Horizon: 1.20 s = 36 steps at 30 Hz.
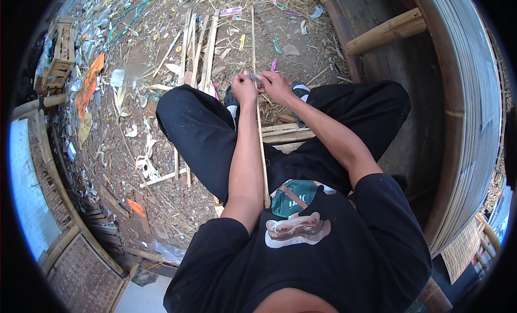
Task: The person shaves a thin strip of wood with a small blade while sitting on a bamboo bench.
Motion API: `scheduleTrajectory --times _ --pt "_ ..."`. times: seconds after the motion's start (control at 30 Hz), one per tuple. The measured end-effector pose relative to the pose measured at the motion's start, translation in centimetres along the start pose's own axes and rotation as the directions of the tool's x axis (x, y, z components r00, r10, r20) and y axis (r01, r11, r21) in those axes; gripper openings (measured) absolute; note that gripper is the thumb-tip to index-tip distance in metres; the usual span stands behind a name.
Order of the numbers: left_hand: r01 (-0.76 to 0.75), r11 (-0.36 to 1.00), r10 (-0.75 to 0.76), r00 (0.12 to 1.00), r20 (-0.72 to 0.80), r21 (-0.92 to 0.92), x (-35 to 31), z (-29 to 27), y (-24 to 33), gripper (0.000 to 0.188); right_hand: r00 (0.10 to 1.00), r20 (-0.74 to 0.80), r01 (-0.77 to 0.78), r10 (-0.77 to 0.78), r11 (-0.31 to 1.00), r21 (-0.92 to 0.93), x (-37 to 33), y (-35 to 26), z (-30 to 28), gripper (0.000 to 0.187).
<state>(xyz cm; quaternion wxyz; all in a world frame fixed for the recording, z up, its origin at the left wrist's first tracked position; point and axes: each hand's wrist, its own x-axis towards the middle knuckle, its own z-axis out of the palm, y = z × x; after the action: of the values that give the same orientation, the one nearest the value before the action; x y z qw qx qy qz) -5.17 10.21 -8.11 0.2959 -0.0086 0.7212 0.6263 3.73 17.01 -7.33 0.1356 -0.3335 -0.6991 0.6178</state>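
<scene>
The long thin strip [262, 151] runs between the legs [196, 130] to the shirt [334, 264], apparently for steadiness. The left hand [245, 88] is clamped on it; adjacent, the right hand [277, 88] grips a small grey piece [254, 77] against it. Slats [210, 52] lie left of the strip.

Daylight on littered dirt ground [137, 57]; bamboo framing [455, 114] right, woven panels [86, 272] lower left
</scene>
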Motion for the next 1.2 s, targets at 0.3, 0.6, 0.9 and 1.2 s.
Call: scheduleTrajectory --times 0.3,0.6,0.9,1.2 --pt "-0.282 0.952 0.294 0.951 -0.093 0.123 1.7 -1.2 -3.0 0.029 0.999 0.039 0.033 -0.025 0.978 -0.208 -0.4 -2.5 -0.1 0.017" --pt "-0.025 0.997 0.020 0.998 -0.059 -0.078 -0.5 0.6 -0.9 0.031 0.998 0.013 0.060 -0.059 0.971 -0.230 -0.8 -0.9 -1.2 0.018" --pt "-0.039 0.998 0.035 0.997 -0.069 -0.058 -1.9 0.3 0.7 0.029 0.999 0.011 0.042 -0.040 0.973 -0.226 -1.4 -1.0 -1.1 0.020" --pt "-0.206 0.962 0.219 0.974 -0.053 0.176 -0.1 -2.1 -2.5 0.030 0.998 0.040 0.046 -0.038 0.975 -0.218 -2.2 -2.2 -0.3 0.020"
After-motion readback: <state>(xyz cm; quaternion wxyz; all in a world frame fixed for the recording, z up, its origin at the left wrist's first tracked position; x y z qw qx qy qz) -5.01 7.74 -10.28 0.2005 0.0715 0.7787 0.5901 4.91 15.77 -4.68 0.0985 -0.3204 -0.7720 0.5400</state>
